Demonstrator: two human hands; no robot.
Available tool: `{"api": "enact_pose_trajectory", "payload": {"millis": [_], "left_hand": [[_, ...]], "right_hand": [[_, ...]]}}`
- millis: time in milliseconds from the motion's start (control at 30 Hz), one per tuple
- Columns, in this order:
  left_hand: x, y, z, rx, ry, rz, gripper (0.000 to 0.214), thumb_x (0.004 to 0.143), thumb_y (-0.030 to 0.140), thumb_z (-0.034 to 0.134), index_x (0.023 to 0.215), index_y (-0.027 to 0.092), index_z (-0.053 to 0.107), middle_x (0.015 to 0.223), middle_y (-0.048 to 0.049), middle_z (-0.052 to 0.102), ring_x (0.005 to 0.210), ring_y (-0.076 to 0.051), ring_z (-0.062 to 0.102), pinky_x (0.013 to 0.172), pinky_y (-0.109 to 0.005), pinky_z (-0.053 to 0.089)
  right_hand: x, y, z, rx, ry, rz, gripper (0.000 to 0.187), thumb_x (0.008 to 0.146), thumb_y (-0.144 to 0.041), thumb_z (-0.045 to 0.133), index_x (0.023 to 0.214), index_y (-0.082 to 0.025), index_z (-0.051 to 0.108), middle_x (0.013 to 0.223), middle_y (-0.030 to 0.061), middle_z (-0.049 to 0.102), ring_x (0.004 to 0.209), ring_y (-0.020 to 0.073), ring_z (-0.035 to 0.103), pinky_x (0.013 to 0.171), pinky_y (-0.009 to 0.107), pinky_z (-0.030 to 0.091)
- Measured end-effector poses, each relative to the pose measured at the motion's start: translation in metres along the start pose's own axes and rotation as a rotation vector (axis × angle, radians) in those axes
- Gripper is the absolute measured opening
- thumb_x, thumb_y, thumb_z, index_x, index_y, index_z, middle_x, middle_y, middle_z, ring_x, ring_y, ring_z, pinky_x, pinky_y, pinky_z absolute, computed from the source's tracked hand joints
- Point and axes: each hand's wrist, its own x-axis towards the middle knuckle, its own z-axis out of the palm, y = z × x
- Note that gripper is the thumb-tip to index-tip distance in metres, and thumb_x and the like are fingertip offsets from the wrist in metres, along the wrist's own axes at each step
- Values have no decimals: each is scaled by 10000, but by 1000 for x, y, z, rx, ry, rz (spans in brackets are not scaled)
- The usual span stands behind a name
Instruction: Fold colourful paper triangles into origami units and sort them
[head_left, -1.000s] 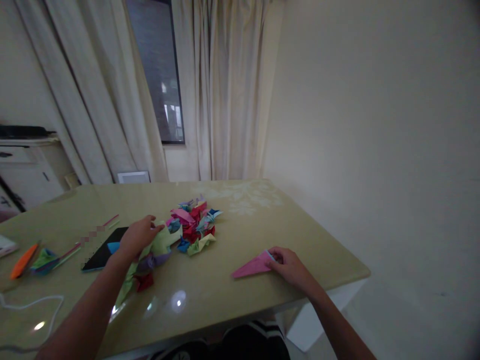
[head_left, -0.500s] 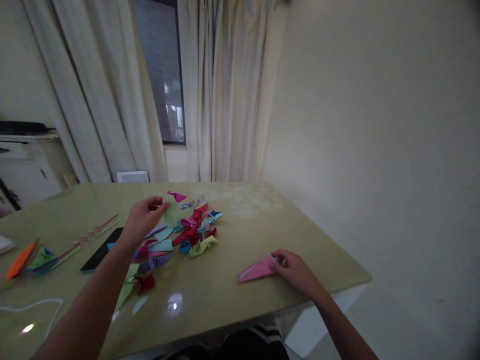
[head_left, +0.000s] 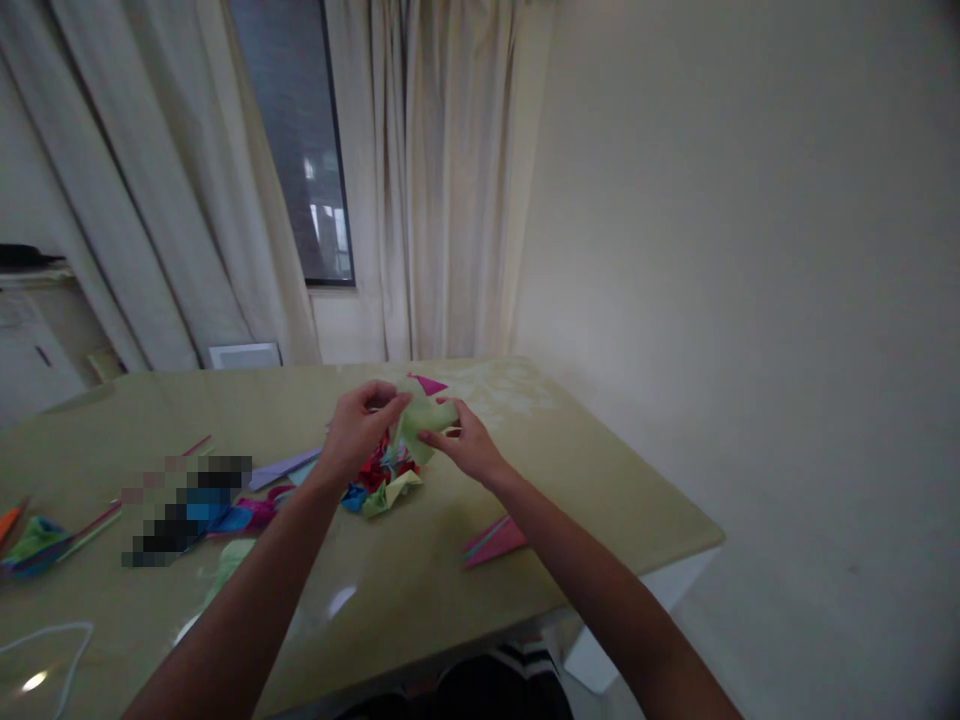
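Between my two hands, above the table, is a pale green sheet of paper [head_left: 424, 414]. My left hand [head_left: 363, 418] pinches its left side, and my right hand [head_left: 471, 442] grips its right side with thumb and fingers. At the top of the sheet a magenta folded paper [head_left: 433, 384] shows; whether it is attached cannot be made out. Below the hands lies a heap of folded papers, among them a yellow-green one [head_left: 394, 492] and a blue one [head_left: 354, 497]. A pink folded paper [head_left: 496, 542] lies on the table, partly behind my right forearm.
The glossy table [head_left: 622, 500] ends at the right near the wall. On the left lie a green and blue paper piece [head_left: 37, 545], an orange object [head_left: 9, 522], a white cable [head_left: 75, 628] and a pixelated dark patch. Curtains [head_left: 450, 200] hang behind.
My right hand has let go of the pink folded paper and moved up and left onto the green sheet. My left hand has carried that sheet to the right. The view has shifted slightly.
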Motion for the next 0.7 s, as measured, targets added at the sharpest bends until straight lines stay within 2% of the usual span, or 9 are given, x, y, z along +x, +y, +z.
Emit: {"api": "enact_pose_trajectory", "payload": {"millis": [67,167,300,400,500,600,700], "left_hand": [[4,-4,2,-39,40,-37,363,693,525,797,779,182,715,693,-1,682,626,-147,587,563,-249,464],[11,-15,-5,-85,102,-82,370,673,513,825,787,173,734,714,-12,706,644,-149,611,599,-258,492],[7,-34,-22,-133,184,-105,407,683,508,838,878,164,743,783,-23,729,704,-168,673,663,-276,548],[-8,-48,-30,-162,216,-134,526,711,547,831,1066,177,714,832,-5,707,751,-190,724,680,-292,586],[-27,-62,-32,-159,191,-177,647,754,597,803,1243,197,664,876,-9,704,782,-217,749,667,-315,613],[-40,-75,-31,-124,146,-199,619,812,654,738,1229,199,682,944,-55,743,788,-241,754,672,-348,630],[-44,-83,-37,-8,226,-174,541,896,657,642,1201,215,692,996,-77,765,835,-247,748,763,-375,635]], "right_hand": [[15,8,8,97,-47,5,463,740,-530,855,999,-182,694,872,21,731,795,192,682,712,295,535],[27,15,3,113,-70,-5,388,781,-539,814,770,-181,662,697,-10,667,647,151,603,629,268,480],[43,27,-25,62,-67,-3,348,782,-500,805,766,-178,675,689,-10,659,641,139,571,614,257,443],[67,47,-49,-62,47,98,350,751,-486,800,782,-163,670,668,-6,645,626,131,558,597,257,426],[97,76,-65,-193,154,208,320,798,-455,751,782,-161,624,603,-7,602,570,121,528,557,267,392],[121,103,-75,-278,148,227,316,823,-442,740,709,-204,567,540,-15,545,526,134,499,531,286,382],[132,121,-80,-383,122,159,307,810,-397,768,675,-222,554,589,6,555,589,169,553,583,314,425]]}}
